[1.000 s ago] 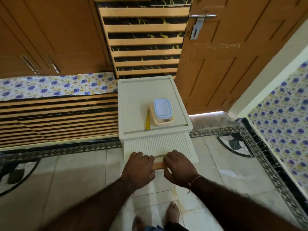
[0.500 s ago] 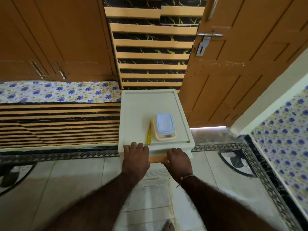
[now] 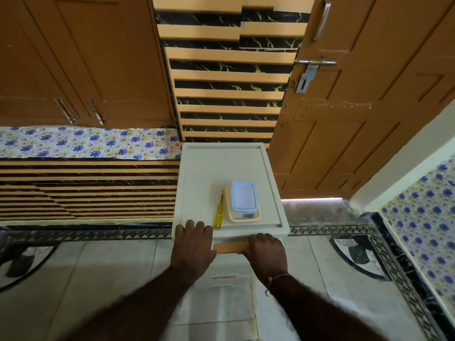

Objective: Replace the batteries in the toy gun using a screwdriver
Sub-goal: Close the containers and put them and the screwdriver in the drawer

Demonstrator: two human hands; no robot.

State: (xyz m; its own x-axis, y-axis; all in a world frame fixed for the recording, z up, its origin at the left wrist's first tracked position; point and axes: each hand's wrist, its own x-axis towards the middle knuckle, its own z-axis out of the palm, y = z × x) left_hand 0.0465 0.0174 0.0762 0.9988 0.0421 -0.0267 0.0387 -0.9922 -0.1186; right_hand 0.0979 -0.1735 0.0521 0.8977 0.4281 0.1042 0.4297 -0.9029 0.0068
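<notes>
1. A tiled floor point(image 3: 81, 271) runs up to an orange door point(image 3: 364, 124) on the right and a striped wall panel behind; against it stands a cream plastic drawer unit point(image 3: 222, 168) whose rimmed top is the work surface.
2. On that surface lie a yellow-handled screwdriver point(image 3: 218, 214) and, just to its right and all but touching it, a lidded plastic box point(image 3: 243, 200). The toy gun is not visible; whether it sits in the box cannot be told.
3. A second ago the top drawer stood pulled out toward the person; now its front is in against the unit, so the drawer appears closed and the unit itself looks nearer the viewer.
4. The left hand point(image 3: 193, 244) rests over the near-left rim with fingers curled on the edge. The right hand point(image 3: 267, 252) grips the right end of the orange drawer handle point(image 3: 230, 248).
5. Judged from this, preparation is over and the screwdriver is free to pick up.
6. The tool lies close to the near rim; the far half of the surface is bare.
</notes>
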